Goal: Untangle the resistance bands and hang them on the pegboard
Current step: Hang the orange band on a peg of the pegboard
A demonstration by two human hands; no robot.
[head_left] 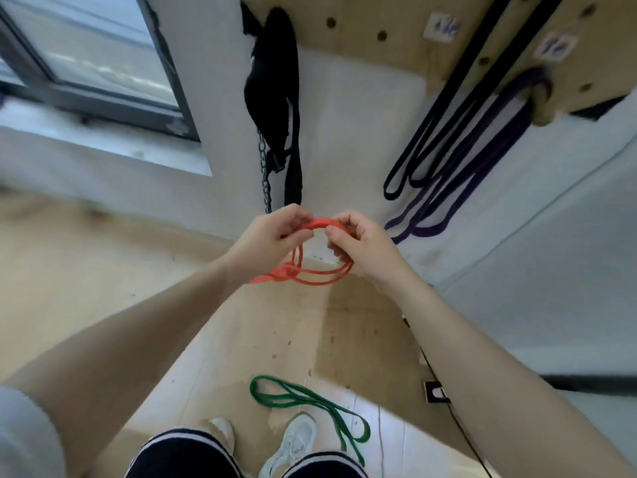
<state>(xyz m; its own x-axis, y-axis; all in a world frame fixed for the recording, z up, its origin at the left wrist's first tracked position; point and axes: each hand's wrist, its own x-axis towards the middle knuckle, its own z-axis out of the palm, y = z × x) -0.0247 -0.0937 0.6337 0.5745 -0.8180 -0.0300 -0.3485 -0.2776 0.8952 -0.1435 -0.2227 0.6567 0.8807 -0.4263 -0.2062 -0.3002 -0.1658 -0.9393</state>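
I can't read any txt from here. Two small white labels (442,26) on the pegboard (396,25) carry purple marks, too blurred to make out.

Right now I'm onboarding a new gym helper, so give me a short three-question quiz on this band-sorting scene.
1. True or false: both hands, the left hand and the right hand, grip the red band.
2. Where does the green band lie?
A. on the floor near the shoes
B. on the pegboard
C. on the windowsill
3. Fill in: the purple bands hang from a peg on the ____.

Key: 1 true; 2 A; 3 pegboard.
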